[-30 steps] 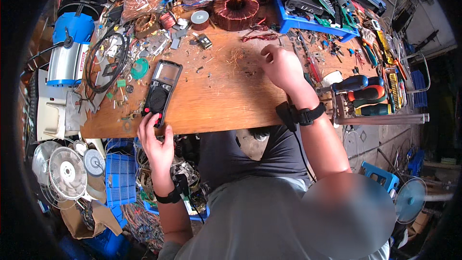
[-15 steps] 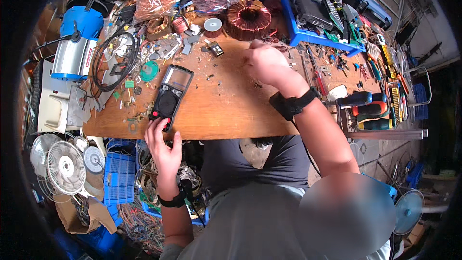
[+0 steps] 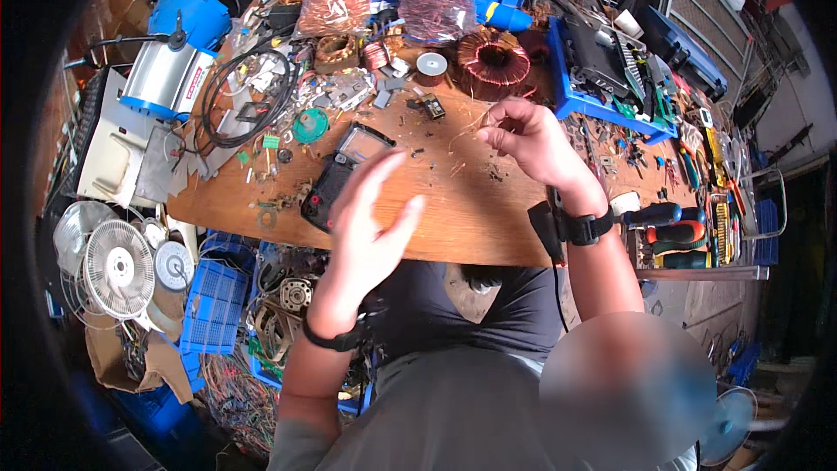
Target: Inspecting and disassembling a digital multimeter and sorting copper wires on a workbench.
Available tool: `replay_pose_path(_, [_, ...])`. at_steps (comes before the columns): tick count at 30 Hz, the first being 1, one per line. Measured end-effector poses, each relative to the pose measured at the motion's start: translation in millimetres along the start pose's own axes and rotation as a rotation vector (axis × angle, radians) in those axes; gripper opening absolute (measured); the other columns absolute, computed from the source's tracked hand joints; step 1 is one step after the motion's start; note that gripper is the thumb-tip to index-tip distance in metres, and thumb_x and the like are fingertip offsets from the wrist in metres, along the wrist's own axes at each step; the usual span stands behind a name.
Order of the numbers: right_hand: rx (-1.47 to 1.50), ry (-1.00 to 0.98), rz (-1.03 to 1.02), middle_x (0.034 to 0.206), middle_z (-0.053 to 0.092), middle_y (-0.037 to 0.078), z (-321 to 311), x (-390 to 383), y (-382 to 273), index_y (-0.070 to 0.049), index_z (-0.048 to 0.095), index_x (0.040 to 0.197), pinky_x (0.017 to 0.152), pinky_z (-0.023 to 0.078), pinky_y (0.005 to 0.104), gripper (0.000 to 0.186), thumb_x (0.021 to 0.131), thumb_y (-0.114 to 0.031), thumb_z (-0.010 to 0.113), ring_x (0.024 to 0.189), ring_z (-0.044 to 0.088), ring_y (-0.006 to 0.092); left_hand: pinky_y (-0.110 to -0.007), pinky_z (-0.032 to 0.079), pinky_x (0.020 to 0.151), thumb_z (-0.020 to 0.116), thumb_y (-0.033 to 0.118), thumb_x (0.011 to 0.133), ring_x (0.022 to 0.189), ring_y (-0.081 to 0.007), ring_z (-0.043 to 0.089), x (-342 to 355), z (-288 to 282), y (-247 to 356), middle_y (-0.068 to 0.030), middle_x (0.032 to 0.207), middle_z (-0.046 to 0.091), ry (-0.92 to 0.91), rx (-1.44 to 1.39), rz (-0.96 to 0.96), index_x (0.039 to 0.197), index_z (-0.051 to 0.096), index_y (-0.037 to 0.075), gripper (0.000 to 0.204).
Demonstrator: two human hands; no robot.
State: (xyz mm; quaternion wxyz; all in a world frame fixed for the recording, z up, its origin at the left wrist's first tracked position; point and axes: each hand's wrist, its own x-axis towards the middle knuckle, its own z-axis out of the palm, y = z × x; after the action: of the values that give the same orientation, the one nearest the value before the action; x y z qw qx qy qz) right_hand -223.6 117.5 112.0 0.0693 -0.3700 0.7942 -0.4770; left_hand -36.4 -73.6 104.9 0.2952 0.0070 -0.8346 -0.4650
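My left hand (image 3: pixel 362 231) is raised over the near part of the table, fingers stretched out and thumb apart, with nothing in it. It partly covers a black handheld meter (image 3: pixel 333 176) with a clear window, which lies on the wooden table (image 3: pixel 445 231). My right hand (image 3: pixel 536 144) is farther right, with thumb and fingertips pinched together. Thin copper wire (image 3: pixel 462 138), in loose strands, sticks out from that pinch to the left. Beyond the right hand sits a large copper-wound ring coil (image 3: pixel 493 63).
Bags of copper wire (image 3: pixel 334 4), a grey-topped spool (image 3: pixel 431 66) and scrap parts line the back. A blue bin of circuit boards (image 3: pixel 610 118) stands back right, screwdrivers (image 3: pixel 676 234) near right. At left are a blue-and-silver motor (image 3: pixel 170 70) and a black cable loop (image 3: pixel 248 96).
My left hand has let go of the meter, lifted and moved right. The right hand has moved slightly right and nearer, and copper strands now show at its fingertips. The whole view has shifted.
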Motion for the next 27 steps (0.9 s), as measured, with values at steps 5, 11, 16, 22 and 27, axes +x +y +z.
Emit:
replay_pose_path(5, [0.422, -0.100, 0.153, 0.069, 0.059, -0.005, 3, -13, -14, -0.004, 0.066, 0.088, 0.054, 0.043, 0.0205, 0.011, 0.089, -0.013, 0.072, 0.060, 0.052, 0.0023, -0.030, 0.052, 0.084, 0.077, 0.008, 0.082, 0.097, -0.0196, 0.065, 21, 49, -19, -0.0121, 0.114, 0.067, 0.008, -0.332, -0.139, 0.115, 0.065, 0.002, 0.036])
replay_pose_path(11, [0.438, -0.105, 0.121, 0.071, 0.060, -0.003, -1, -26, -12, -0.003, 0.066, 0.088, 0.053, 0.046, 0.0207, 0.010, 0.091, -0.012, 0.069, 0.060, 0.055, 0.0039, -0.022, 0.048, 0.070, 0.074, 0.005, 0.084, 0.079, -0.0089, 0.060, 24, 58, -20, -0.0051, 0.094, 0.071, -0.066, -0.388, -0.213, 0.098, 0.070, 0.001, 0.015])
replay_pose_path(16, [0.717, -0.134, 0.273, 0.077, 0.067, 0.001, 1, -37, -22, -0.002, 0.067, 0.090, 0.057, 0.053, 0.0228, 0.009, 0.093, -0.011, 0.066, 0.066, 0.064, 0.0085, -0.021, 0.049, 0.070, 0.072, 0.003, 0.086, 0.078, -0.0075, 0.061, 20, 65, -16, -0.0025, 0.087, 0.068, -0.099, -0.604, -0.328, 0.095, 0.069, -0.002, 0.010])
replay_pose_path(22, [0.641, -0.088, 0.202, 0.080, 0.070, 0.002, 27, -56, -13, -0.003, 0.071, 0.089, 0.064, 0.048, 0.0221, 0.010, 0.091, -0.012, 0.069, 0.071, 0.060, 0.0063, -0.024, 0.051, 0.071, 0.069, 0.006, 0.090, 0.077, -0.0092, 0.063, 4, 62, -20, -0.0038, 0.087, 0.068, -0.189, -0.736, -0.515, 0.093, 0.068, -0.002, 0.008])
replay_pose_path(27, [0.283, 0.030, 0.331, 0.078, 0.067, 0.001, 46, -68, -12, -0.001, 0.072, 0.087, 0.068, 0.049, 0.0243, 0.011, 0.087, -0.012, 0.074, 0.073, 0.059, 0.0078, -0.023, 0.051, 0.072, 0.069, 0.007, 0.090, 0.076, -0.0084, 0.062, -10, 63, -26, -0.0035, 0.088, 0.068, -0.176, -0.724, -0.546, 0.094, 0.068, -0.001, 0.009])
